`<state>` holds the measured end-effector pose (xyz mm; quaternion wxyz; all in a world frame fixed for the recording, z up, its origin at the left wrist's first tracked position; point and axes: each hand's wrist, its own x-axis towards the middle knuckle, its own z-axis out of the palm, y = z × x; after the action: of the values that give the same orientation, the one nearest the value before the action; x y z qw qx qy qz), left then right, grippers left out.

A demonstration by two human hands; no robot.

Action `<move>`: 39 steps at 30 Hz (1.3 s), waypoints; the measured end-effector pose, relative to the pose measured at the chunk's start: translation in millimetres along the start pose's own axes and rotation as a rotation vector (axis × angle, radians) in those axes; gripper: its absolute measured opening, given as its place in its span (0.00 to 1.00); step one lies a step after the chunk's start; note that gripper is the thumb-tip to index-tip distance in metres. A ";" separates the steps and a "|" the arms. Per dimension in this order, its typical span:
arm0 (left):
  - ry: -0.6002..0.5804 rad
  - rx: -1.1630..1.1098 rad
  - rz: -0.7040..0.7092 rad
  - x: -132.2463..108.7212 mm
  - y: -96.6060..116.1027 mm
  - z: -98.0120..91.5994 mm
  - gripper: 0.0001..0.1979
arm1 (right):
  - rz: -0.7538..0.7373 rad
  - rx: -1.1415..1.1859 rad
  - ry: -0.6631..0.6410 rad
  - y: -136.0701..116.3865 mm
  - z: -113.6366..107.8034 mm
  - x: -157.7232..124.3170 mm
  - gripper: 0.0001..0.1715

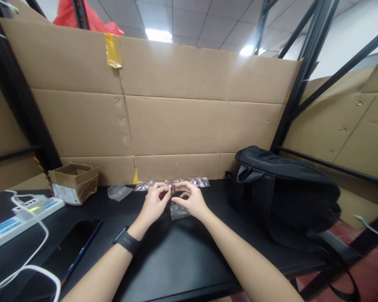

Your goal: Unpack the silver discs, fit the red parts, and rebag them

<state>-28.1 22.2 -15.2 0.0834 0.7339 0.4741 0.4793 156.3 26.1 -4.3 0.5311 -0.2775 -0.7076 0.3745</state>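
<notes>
Over the black table, the fingertips of both hands meet around a small dark brown piece (173, 191), too small to name. My left hand (156, 200) is closed in a pinch at its left side; a bit of red shows among these fingers, and I cannot tell what it belongs to. From the other side, my right hand (192, 199) closes thumb and fingers on the brown piece. A clear plastic bag (179, 212) lies just below the right fingers. Behind the hands, small clear packets (199, 182) with red bits run along the foot of the cardboard wall.
A black backpack (283, 197) stands at the right. On the left are an open cardboard box (82, 184), a crumpled clear bag (119, 192), a white power strip (25, 218) with cables, and a dark tablet (66, 251). Cardboard panels (176, 126) close off the back.
</notes>
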 end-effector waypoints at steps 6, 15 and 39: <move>0.034 0.052 0.043 -0.6 6.7 -3.4 0.06 | 0.017 -0.017 0.003 -1.5 3.1 -1.7 0.24; 0.065 0.223 0.126 -3.4 22.5 -13.3 0.05 | 0.190 0.084 -0.040 -2.1 2.5 -3.6 0.20; 0.054 0.112 0.135 -3.6 32.8 -16.7 0.09 | -0.244 -0.667 -0.043 -16.3 -22.3 0.8 0.04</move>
<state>-21.3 -3.7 10.2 -0.0030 0.7543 0.4518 0.4764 177.5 22.7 13.1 0.4371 -0.3409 -0.8300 0.0624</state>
